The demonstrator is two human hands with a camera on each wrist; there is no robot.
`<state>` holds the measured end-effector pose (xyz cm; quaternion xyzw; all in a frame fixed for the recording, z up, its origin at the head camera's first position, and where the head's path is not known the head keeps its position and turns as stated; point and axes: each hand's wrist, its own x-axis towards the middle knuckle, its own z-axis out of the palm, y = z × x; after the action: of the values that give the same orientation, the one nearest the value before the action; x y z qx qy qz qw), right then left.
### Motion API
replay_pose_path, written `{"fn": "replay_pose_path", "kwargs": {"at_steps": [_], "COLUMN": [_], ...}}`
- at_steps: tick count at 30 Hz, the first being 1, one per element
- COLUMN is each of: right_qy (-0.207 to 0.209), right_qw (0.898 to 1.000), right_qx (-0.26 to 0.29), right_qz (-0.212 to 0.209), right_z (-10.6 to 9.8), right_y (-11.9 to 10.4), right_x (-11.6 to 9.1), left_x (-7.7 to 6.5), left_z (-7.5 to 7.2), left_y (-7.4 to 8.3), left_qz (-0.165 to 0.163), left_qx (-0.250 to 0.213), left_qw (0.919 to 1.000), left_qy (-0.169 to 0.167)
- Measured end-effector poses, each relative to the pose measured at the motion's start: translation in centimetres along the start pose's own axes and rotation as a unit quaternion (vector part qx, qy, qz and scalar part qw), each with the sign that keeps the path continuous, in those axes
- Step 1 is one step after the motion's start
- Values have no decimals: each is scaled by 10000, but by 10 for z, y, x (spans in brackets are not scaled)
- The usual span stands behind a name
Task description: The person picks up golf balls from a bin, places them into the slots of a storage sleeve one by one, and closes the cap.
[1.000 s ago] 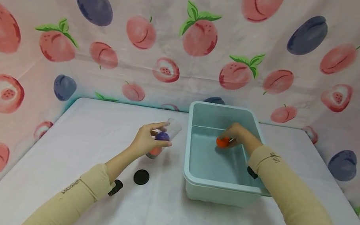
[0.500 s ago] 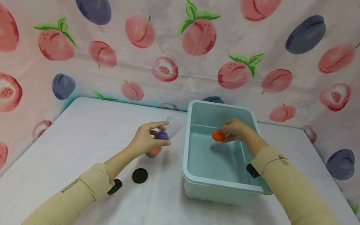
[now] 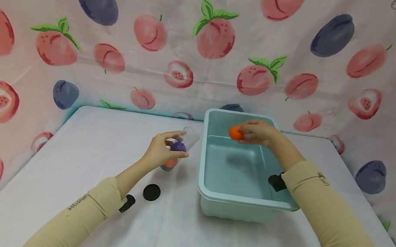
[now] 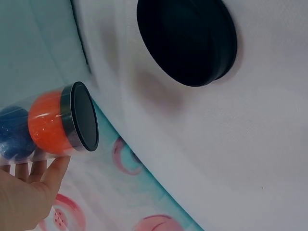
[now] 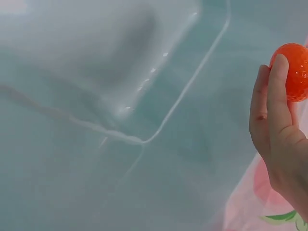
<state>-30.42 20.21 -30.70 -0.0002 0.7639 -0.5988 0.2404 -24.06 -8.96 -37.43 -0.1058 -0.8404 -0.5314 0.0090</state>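
My left hand [image 3: 159, 152] grips a clear plastic tube [image 3: 190, 136], tilted with its uncapped mouth toward the bin. Inside it a purple-blue ball [image 3: 178, 146] lies above an orange ball [image 4: 48, 122]; a black cap [image 4: 85, 115] closes the lower end. My right hand [image 3: 260, 133] pinches another orange ball [image 3: 236, 133] between thumb and fingers, raised over the light blue-green bin [image 3: 244, 201]. In the right wrist view this dimpled orange ball [image 5: 293, 72] sits at the fingertips, with the bin's inner wall [image 5: 192, 125] behind.
A loose black lid [image 3: 152, 192] lies on the white-covered table [image 3: 169, 242], near my left wrist. A fruit-printed cloth [image 3: 196, 43] hangs behind the table. The bin's left rim [image 3: 202, 159] stands between my two hands.
My right hand has lifted the orange ball up from low in the bin and moved it left. My left hand holds the tube nearly still. The head view has shifted slightly.
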Motion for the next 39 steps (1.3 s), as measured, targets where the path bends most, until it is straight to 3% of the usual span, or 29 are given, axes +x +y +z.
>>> {"fn": "replay_pose_path", "kwargs": {"at_steps": [6, 14, 28, 39], "right_qy": [7, -80, -365, -245], "right_qw": [9982, 9959, 9922, 9951], "right_qx": [600, 887, 1172, 927], "right_qz": [-61, -169, -216, -222], "right_z": [0, 12, 40, 69], "right_y": [-10, -15, -31, -31], "right_x": [-5, -13, -17, -17], "left_x": [3, 3, 7, 4], "left_z": [2, 4, 3, 2], "left_y": [3, 3, 9, 6], "left_qz": [-20, -103, -116, -172], "left_qx": [36, -26, -103, -63], "left_qw": [10000, 9999, 9999, 9998], "left_qy": [5, 44, 15, 4]}}
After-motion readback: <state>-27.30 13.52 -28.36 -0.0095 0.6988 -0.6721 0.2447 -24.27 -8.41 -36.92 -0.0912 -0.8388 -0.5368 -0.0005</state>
